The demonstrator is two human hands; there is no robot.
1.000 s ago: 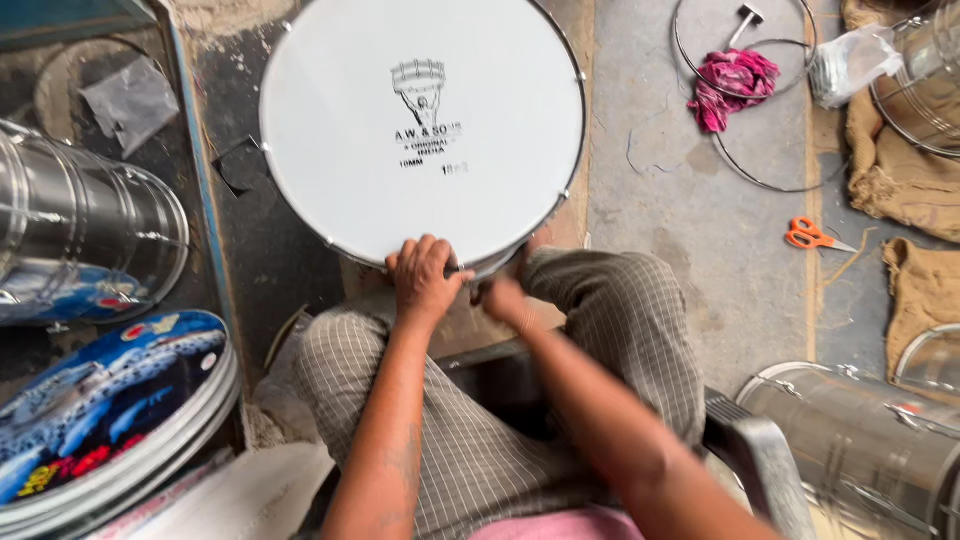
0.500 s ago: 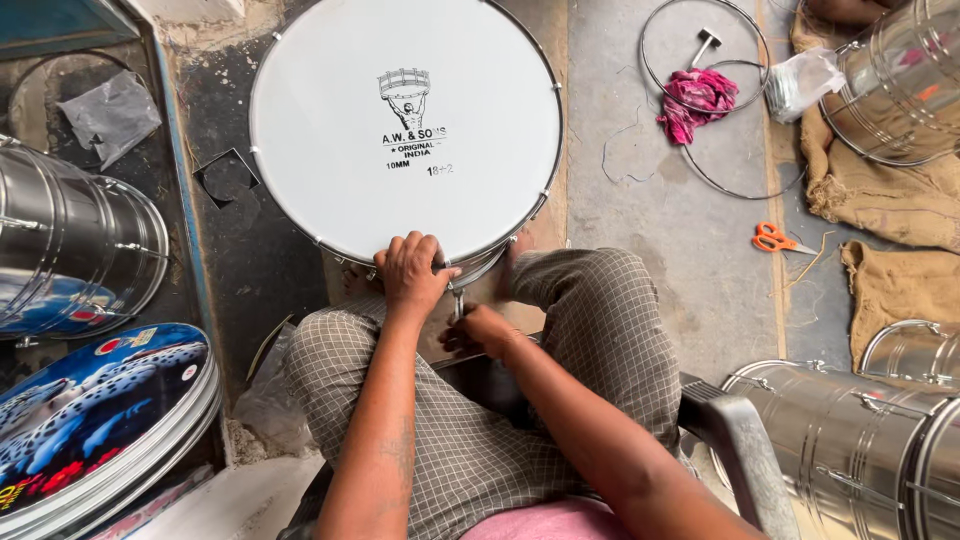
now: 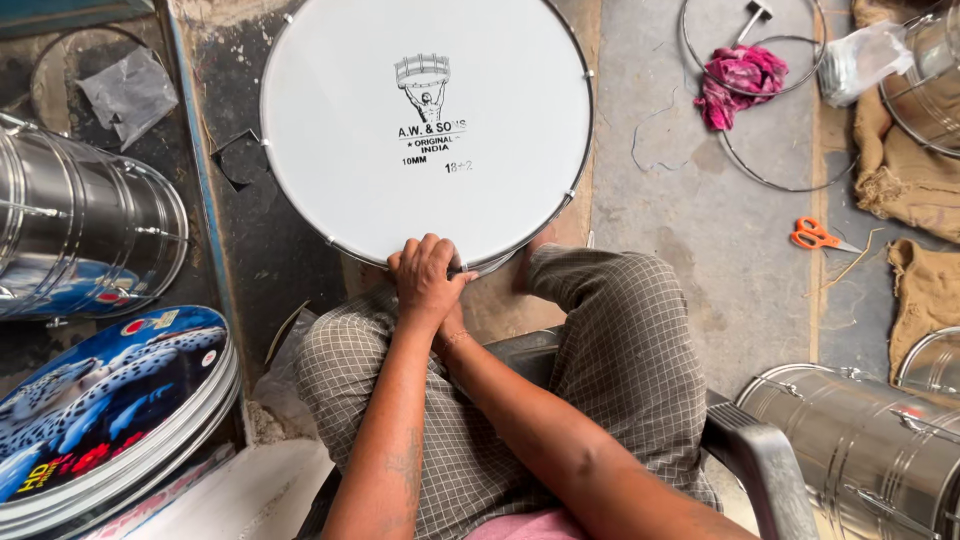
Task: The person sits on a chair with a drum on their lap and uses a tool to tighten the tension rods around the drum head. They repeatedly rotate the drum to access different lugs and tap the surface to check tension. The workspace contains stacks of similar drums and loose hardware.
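Note:
A large drum with a white head [image 3: 420, 110] and a thin metal hoop [image 3: 578, 170] lies on the floor in front of my knees. My left hand [image 3: 428, 278] grips its near rim, fingers curled over the edge. My right arm reaches in from the lower right. My right hand [image 3: 455, 335] is tucked under the left one just below the rim, so only its wrist, with a thin band, shows. What its fingers hold is hidden. Checked trousers [image 3: 610, 350] cover my legs on both sides of the drum.
Shiny steel drum shells lie at the left [image 3: 80, 240] and lower right [image 3: 860, 450]. A stack of printed drum heads [image 3: 110, 400] sits at the lower left. Orange scissors [image 3: 815, 236], a pink cloth [image 3: 740, 75], wire hoops [image 3: 760, 175] and burlap [image 3: 900, 170] lie to the right.
My right hand has slid from beside my left hand on the rim down underneath it. My left hand stays on the near rim. The view has shifted slightly.

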